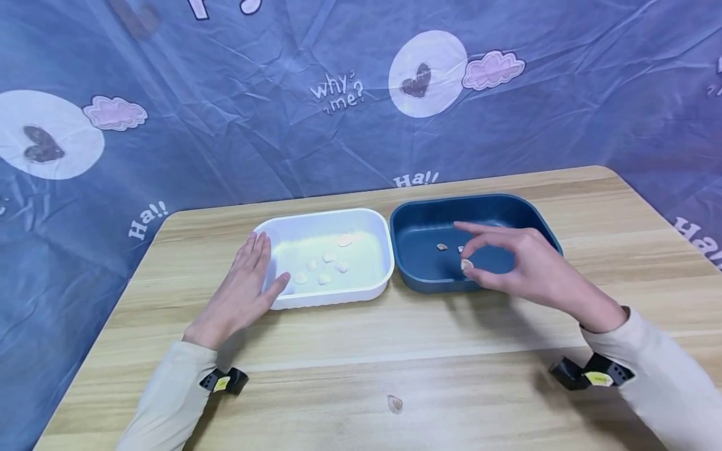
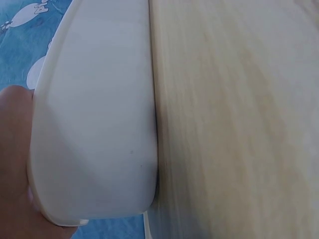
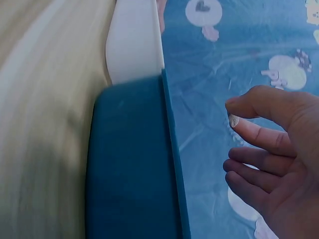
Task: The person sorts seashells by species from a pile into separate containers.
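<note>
Between the thumb and index finger of my right hand (image 1: 533,266), a small pale shell (image 1: 466,264) is pinched above the dark blue tray (image 1: 434,286). The right wrist view shows the same shell (image 3: 233,120) at the fingertips, the other fingers spread loosely. Small shells (image 1: 442,247) lie in the blue tray, partly hidden by that hand. My left hand (image 1: 239,288) rests with fairly straight fingers at the left end of the white tray (image 1: 333,298), its thumb over the near rim. Several whitish shells (image 1: 329,257) lie scattered inside the white tray.
One brownish shell (image 1: 395,404) lies on the wooden table (image 1: 327,357) near the front. The two trays stand side by side toward the back, close together. Behind the table hangs a blue printed cloth (image 1: 254,125).
</note>
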`<state>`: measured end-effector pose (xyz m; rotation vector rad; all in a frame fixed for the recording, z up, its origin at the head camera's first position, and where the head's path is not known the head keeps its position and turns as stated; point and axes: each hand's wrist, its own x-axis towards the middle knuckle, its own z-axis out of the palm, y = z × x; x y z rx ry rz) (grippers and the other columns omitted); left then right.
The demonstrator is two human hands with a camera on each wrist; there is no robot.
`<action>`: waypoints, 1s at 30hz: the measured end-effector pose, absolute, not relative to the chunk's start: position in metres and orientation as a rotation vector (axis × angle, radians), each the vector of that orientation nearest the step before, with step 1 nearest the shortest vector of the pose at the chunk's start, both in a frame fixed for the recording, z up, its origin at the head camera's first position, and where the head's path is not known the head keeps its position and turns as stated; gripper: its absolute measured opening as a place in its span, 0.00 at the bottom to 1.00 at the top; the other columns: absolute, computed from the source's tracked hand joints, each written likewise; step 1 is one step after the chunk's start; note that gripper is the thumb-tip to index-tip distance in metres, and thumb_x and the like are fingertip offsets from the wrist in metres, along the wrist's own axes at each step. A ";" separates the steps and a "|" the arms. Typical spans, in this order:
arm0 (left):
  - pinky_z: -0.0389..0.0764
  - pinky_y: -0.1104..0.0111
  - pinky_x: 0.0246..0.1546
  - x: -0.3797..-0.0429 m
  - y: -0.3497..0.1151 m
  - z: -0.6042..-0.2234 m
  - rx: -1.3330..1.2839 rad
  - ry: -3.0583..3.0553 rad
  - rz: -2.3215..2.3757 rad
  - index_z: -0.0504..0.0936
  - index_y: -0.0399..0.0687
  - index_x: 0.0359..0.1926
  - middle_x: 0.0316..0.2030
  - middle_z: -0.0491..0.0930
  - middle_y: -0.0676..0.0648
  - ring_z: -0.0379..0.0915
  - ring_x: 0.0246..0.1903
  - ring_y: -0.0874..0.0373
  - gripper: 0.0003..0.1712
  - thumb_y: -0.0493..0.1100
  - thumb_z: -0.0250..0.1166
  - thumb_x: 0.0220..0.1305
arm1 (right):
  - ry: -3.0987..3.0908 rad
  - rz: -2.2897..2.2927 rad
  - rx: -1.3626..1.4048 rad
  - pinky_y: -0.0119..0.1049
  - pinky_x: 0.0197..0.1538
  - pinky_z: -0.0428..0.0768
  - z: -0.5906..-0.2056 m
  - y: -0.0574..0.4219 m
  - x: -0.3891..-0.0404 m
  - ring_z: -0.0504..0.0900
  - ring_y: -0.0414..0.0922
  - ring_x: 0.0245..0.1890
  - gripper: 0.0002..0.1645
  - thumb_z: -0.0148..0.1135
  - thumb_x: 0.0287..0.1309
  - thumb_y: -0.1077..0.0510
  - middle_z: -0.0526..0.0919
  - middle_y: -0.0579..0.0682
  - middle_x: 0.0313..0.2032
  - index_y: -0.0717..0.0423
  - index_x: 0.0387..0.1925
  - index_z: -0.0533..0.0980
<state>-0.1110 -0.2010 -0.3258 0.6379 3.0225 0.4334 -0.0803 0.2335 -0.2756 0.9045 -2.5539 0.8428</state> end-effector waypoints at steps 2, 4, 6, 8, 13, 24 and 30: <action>0.32 0.54 0.73 -0.111 -0.201 -0.326 0.638 3.021 0.431 0.37 0.27 0.72 0.74 0.33 0.34 0.22 0.74 0.44 0.47 0.61 0.39 0.74 | -2.574 0.836 0.875 0.17 0.46 0.67 -0.276 0.239 -0.084 0.79 0.54 0.54 0.17 0.77 0.43 0.62 0.80 0.50 0.56 0.38 0.32 0.81; 0.33 0.54 0.73 -0.111 -0.201 -0.325 0.640 3.020 0.429 0.37 0.27 0.72 0.74 0.33 0.34 0.23 0.74 0.44 0.47 0.61 0.40 0.74 | -2.596 0.838 0.848 0.18 0.45 0.67 -0.277 0.243 -0.087 0.79 0.55 0.54 0.16 0.77 0.44 0.61 0.80 0.50 0.56 0.38 0.32 0.81; 0.33 0.54 0.73 -0.111 -0.201 -0.325 0.646 3.018 0.428 0.38 0.27 0.72 0.74 0.33 0.35 0.23 0.74 0.44 0.46 0.61 0.40 0.74 | -2.612 0.836 0.828 0.18 0.46 0.66 -0.279 0.246 -0.089 0.79 0.55 0.54 0.15 0.76 0.44 0.61 0.81 0.50 0.56 0.38 0.31 0.81; 0.33 0.54 0.73 -0.111 -0.201 -0.325 0.653 3.016 0.430 0.38 0.27 0.72 0.74 0.33 0.35 0.23 0.74 0.44 0.46 0.61 0.41 0.74 | -2.622 0.837 0.815 0.17 0.47 0.66 -0.281 0.248 -0.091 0.79 0.55 0.54 0.15 0.76 0.45 0.60 0.81 0.50 0.56 0.38 0.31 0.81; 0.32 0.54 0.73 -0.112 -0.201 -0.325 0.653 3.019 0.436 0.37 0.27 0.72 0.74 0.33 0.34 0.23 0.73 0.44 0.47 0.61 0.40 0.74 | -2.623 0.842 0.822 0.18 0.47 0.66 -0.282 0.251 -0.094 0.78 0.55 0.54 0.14 0.76 0.45 0.61 0.81 0.51 0.55 0.39 0.31 0.81; 0.32 0.55 0.73 -0.113 -0.199 -0.325 0.644 3.018 0.449 0.37 0.26 0.72 0.74 0.33 0.33 0.22 0.73 0.44 0.47 0.61 0.40 0.74 | -2.697 0.832 0.747 0.22 0.36 0.65 -0.287 0.256 -0.112 0.82 0.49 0.43 0.12 0.74 0.47 0.62 0.82 0.51 0.54 0.43 0.31 0.81; 0.32 0.55 0.73 -0.112 -0.199 -0.324 0.622 3.018 0.458 0.37 0.27 0.72 0.74 0.33 0.34 0.22 0.74 0.45 0.47 0.61 0.40 0.74 | -2.768 0.767 0.732 0.29 0.31 0.66 -0.294 0.256 -0.125 0.79 0.46 0.32 0.07 0.73 0.50 0.58 0.82 0.53 0.54 0.45 0.31 0.81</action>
